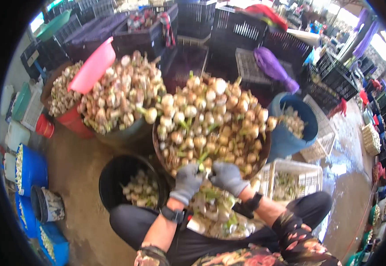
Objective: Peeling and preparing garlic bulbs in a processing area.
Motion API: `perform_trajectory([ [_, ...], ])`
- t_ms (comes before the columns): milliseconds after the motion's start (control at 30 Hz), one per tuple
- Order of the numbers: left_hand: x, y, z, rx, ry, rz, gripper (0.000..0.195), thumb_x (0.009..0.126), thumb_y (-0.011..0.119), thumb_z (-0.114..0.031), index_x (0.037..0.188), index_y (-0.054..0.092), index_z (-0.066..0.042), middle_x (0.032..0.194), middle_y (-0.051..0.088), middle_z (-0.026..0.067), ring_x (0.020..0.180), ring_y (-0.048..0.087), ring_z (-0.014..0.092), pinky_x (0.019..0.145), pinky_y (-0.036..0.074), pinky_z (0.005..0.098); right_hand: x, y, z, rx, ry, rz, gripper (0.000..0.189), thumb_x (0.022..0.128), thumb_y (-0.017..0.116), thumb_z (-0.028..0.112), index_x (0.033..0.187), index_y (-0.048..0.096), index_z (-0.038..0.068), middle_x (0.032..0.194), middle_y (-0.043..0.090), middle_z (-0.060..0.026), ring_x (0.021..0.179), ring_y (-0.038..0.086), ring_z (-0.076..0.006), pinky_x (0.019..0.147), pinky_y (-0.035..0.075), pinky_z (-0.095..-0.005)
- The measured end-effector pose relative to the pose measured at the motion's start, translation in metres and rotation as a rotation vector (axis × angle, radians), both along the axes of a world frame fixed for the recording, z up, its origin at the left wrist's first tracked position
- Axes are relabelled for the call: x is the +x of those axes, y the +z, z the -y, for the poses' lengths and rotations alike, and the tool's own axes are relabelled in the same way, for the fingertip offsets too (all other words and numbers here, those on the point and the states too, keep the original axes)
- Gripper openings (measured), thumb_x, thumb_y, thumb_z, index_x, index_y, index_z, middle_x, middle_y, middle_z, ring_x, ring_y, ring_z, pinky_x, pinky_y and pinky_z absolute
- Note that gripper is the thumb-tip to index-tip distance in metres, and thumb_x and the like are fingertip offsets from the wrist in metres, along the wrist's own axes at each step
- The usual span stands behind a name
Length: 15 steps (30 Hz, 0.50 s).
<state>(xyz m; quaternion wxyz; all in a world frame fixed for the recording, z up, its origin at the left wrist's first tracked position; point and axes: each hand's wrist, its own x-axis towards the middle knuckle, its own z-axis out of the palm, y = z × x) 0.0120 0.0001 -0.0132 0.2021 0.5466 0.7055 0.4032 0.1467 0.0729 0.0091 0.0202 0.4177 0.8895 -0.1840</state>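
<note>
Both my hands wear grey gloves and meet over the near rim of a large round tub heaped with garlic bulbs [209, 123]. My left hand [188, 181] is curled, fingertips at a small green and white piece, likely garlic. Close beside it, my right hand [227, 176] is curled too; whether its fingers grip the same piece cannot be made out. Below my hands, between my knees, lies a pile of garlic peelings and stems [212, 206]. A black bucket [106, 186] with pale garlic inside stands left of my hands.
More garlic bulbs [123, 89] fill tubs at the upper left, with a pink basin [95, 68] on top. A blue barrel [279, 139] and a white plastic crate [315, 173] stand at the right. Black crates [239, 30] are stacked behind. Blue containers [35, 169] line the left.
</note>
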Motion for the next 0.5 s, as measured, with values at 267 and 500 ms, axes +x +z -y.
perform_trajectory([
  [267,-0.004,0.014,0.002,0.0,-0.205,0.241,0.012,0.07,0.065,-0.009,0.081,0.062,-0.003,0.077,0.061,0.0055,0.074,0.057,0.016,0.067,0.044,0.0264,0.024,-0.009,-0.008,-0.004,-0.058,-0.047,0.02,0.069,0.053,0.024,0.077,0.056,0.006,0.074,0.059,-0.0155,0.072,0.058,-0.0314,0.064,0.045,-0.0411],
  [500,-0.018,0.037,0.006,0.034,-0.217,1.075,0.012,0.078,0.06,-0.006,0.089,0.06,-0.001,0.085,0.062,0.0027,0.078,0.056,0.009,0.069,0.045,0.0213,0.065,-0.024,0.015,-0.349,0.046,0.353,0.029,0.07,0.051,0.028,0.087,0.061,0.007,0.088,0.061,-0.0158,0.082,0.059,-0.0311,0.073,0.045,-0.0391],
])
